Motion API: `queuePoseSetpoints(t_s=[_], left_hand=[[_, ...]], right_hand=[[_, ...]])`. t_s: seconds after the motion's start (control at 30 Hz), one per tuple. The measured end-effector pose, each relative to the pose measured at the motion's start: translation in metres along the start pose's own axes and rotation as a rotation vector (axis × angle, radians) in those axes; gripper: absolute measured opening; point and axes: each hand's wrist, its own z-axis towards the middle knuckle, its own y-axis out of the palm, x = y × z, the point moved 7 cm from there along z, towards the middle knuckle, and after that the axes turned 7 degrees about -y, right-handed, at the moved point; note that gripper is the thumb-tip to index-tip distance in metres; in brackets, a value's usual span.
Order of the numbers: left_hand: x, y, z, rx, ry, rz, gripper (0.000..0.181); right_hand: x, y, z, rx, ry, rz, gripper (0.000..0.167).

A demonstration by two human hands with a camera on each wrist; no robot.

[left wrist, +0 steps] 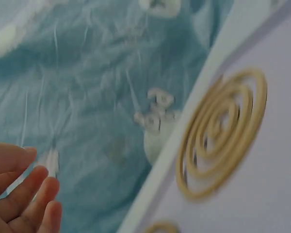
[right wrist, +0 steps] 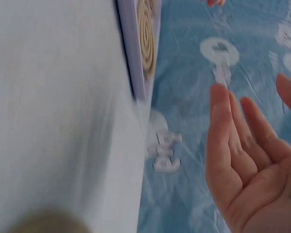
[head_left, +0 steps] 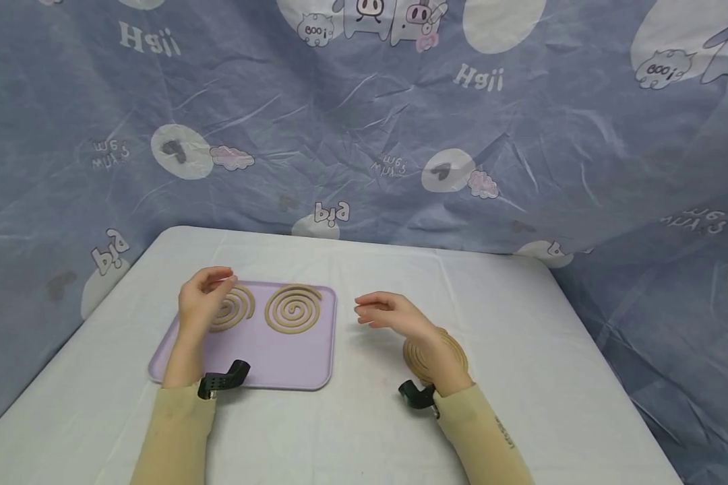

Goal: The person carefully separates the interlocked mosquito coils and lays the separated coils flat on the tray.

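Note:
A lilac tray (head_left: 267,364) lies on the left of the table, bearing two tan mosquito coils. My left hand (head_left: 201,301) hovers over its far left part, fingers loosely bent and holding nothing, partly covering the left coil (head_left: 238,314). The right coil (head_left: 293,309) on the tray shows whole. To the right of the tray, my right hand (head_left: 394,315) is raised above the table with nothing in it; in the right wrist view its fingers are extended, the thumb apart. Another mosquito coil (head_left: 415,358), closely wound, lies on the table, partly hidden by my right forearm.
A white cloth covers the table (head_left: 522,350). Behind it and at the sides hangs a blue-grey printed curtain (head_left: 340,121). Dark wrist cameras, such as the left camera (head_left: 224,380), jut inward from both wrists.

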Motion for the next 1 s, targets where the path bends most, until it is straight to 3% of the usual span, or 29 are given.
queuePoseSetpoints(t_s=[0.23, 0.3, 0.5, 0.63, 0.8, 0.9, 1.0], left_hand=[[0.045, 0.069, -0.041, -0.421, -0.055, -0.323, 0.037], [0.054, 0.09, -0.055, -0.53, -0.06, -0.346, 0.038], [0.068, 0.146, -0.088, -0.761, -0.059, -0.31, 0.027], [0.06, 0.182, -0.104, -0.916, -0.161, -0.364, 0.032], [0.035, 0.223, -0.122, -1.007, -0.302, -0.405, 0.038], [0.023, 0.24, -0.132, -1.011, -0.324, -0.388, 0.04], [0.016, 0.251, -0.139, -0.977, -0.334, -0.378, 0.042]], right_hand=[[0.01, -0.046, -0.044, -0.036, -0.024, -0.047, 0.041], [0.015, -0.055, -0.051, -0.023, -0.022, -0.03, 0.042], [0.027, -0.076, -0.056, 0.055, 0.009, -0.081, 0.045], [0.037, -0.087, -0.055, 0.14, 0.057, -0.188, 0.048], [0.055, -0.096, -0.055, 0.188, 0.153, -0.26, 0.049], [0.063, -0.101, -0.057, 0.196, 0.183, -0.261, 0.049], [0.066, -0.105, -0.058, 0.199, 0.178, -0.251, 0.049]])
